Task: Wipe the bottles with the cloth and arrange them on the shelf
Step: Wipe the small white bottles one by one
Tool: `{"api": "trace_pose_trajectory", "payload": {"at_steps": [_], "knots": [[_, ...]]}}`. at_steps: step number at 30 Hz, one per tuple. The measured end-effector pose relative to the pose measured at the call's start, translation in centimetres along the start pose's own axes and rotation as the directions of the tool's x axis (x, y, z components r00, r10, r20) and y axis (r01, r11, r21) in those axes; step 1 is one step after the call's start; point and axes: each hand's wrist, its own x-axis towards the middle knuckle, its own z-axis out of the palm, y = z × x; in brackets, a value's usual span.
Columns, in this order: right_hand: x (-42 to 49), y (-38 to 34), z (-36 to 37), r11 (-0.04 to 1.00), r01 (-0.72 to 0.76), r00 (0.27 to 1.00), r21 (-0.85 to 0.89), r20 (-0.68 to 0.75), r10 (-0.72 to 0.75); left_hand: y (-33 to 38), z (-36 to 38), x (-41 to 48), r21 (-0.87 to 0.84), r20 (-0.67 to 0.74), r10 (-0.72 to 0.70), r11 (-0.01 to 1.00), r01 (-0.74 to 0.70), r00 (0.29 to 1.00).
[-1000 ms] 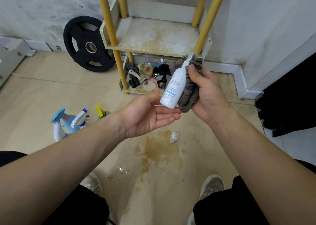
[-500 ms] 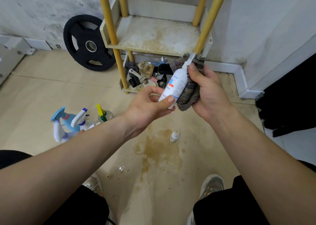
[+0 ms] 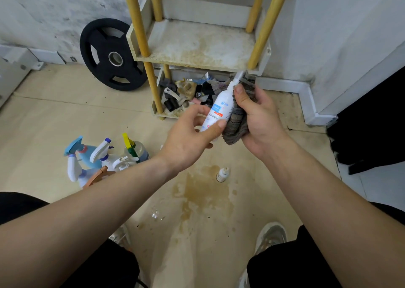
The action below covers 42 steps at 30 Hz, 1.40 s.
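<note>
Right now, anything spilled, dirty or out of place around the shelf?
Yes. A brown stain spreads over the beige floor, with a small white dropper bottle standing at its edge. The cream shelf board carries similar brown grime. Several plastic spray bottles are clustered on the floor, not yet shelved.

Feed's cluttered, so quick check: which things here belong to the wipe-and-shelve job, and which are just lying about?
Job: white bottle, cloth, spray bottles on floor, small bottle, shelf.
Lying about: weight plate, clutter on bottom tier, floor stain.
</note>
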Motion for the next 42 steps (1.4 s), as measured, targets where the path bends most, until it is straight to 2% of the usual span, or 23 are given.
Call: {"api": "trace_pose_trajectory", "payload": {"at_steps": [5, 9, 14, 18, 24, 28, 32, 35, 38, 42], "knots": [[-0.2, 0.8, 0.4, 0.997, 0.02, 0.999, -0.076, -0.046, -0.024, 0.2, 0.1, 0.3, -0.048, 0.001, 0.003, 0.999, -0.003, 1.0], [-0.7, 2.2, 1.3, 0.988, -0.026, 0.999, -0.155, 0.027, 0.031, 0.4, -0.2, 0.3, -0.105, -0.046, 0.034, 0.994, -0.039, 0.998], [-1.0, 3.2, 1.3, 0.969, -0.065, 0.994, -0.24, 0.072, 0.085, 0.0, -0.8, 0.5, -0.049, -0.08, 0.034, 0.998, -0.038, 0.996], [-1.0, 3.1, 1.5, 0.972, -0.085, 0.994, -0.217, 0.047, 0.097, 0.6, -1.2, 0.6, -0.039, -0.021, 0.068, 0.997, -0.069, 0.997], [-0.8, 2.5, 1.0, 0.975, -0.081, 0.996, -0.209, 0.003, 0.084, 0.5, -1.4, 1.1, -0.126, -0.007, -0.051, 0.991, 0.049, 0.999], [-1.5, 2.4, 1.2, 0.947, -0.051, 0.994, -0.317, 0.076, 0.079, 0.4, -1.6, 1.3, -0.086, -0.002, -0.056, 0.995, 0.055, 0.998], [-2.3, 3.1, 1.6, 0.942, -0.063, 0.981, -0.329, 0.152, 0.119, 0.2, -1.9, 1.5, -0.071, -0.024, -0.033, 0.997, 0.032, 0.999], [-2.5, 3.0, 1.7, 0.947, -0.079, 0.983, -0.31, 0.132, 0.125, 0.3, -2.0, 1.5, -0.012, 0.001, 0.021, 1.0, -0.021, 1.0], [-2.2, 2.6, 1.6, 0.949, -0.088, 0.988, -0.303, 0.093, 0.121, 0.7, -2.2, 1.5, -0.071, 0.03, 0.015, 0.997, -0.013, 0.999], [-2.1, 2.3, 1.5, 0.951, -0.103, 0.991, -0.293, 0.055, 0.124, 0.8, -2.5, 1.7, -0.108, -0.008, 0.003, 0.994, -0.004, 1.0]]}}
